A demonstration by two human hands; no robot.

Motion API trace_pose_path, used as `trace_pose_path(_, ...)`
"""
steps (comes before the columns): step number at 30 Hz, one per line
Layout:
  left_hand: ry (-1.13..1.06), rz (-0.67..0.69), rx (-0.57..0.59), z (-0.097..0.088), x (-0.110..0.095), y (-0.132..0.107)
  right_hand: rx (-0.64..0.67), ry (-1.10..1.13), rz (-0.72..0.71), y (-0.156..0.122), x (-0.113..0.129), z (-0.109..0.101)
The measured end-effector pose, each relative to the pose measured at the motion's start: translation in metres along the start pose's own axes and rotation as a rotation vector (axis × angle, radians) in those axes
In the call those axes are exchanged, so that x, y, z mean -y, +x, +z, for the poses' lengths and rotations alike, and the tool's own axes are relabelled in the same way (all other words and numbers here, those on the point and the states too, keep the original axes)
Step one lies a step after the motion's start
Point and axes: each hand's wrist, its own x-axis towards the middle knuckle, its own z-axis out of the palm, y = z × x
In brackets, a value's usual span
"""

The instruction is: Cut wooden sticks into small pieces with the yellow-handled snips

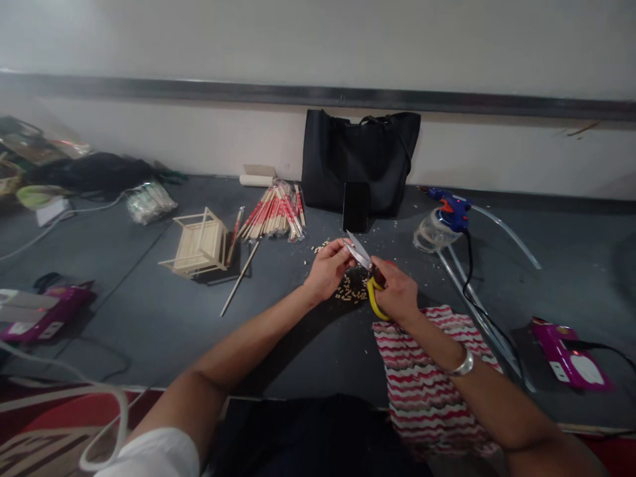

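My right hand [399,288] grips a pair of scissors [358,252] with yellow handles, its blades parted and pointing up and left. Close by, my left hand [326,271] is closed in a pinch at the blades; whatever sits between its fingertips is too small to make out. Under both hands, many short pale cut pieces [350,290] lie scattered on the dark table [293,358]. A small chair-like frame of thin wooden sticks [201,242] rests to the left, beside a single loose stick [240,278].
Red-wrapped chopsticks [278,211] lie behind my left hand. A black bag [360,156] stands against the wall with a phone [356,207] propped on it. To the right are a blue glue gun [450,211] on a jar, glue sticks, a striped cloth [422,377] and a magenta box [571,358].
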Motion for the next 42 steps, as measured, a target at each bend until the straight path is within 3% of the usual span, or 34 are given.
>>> trace_pose_path(17, -0.053, -0.099, -0.071, 0.016, 0.003, -0.011, 0.014, -0.023, -0.005, -0.002, 0.000, 0.002)
trace_pose_path(28, -0.065, -0.076, -0.079, 0.013, 0.007, -0.009, 0.060, 0.030, 0.011, -0.005, -0.003, 0.006)
trace_pose_path(35, -0.075, -0.076, -0.061, 0.010, 0.003, -0.006, 0.053, 0.103, 0.095, 0.002, -0.008, 0.004)
trace_pose_path(39, 0.008, -0.057, -0.042, 0.006, 0.000, -0.002, -0.026, 0.111, 0.180, 0.009, -0.012, 0.000)
trace_pose_path(42, 0.211, 0.038, -0.010, -0.005, -0.004, 0.005, -0.046, 0.122, 0.184, 0.011, -0.012, -0.001)
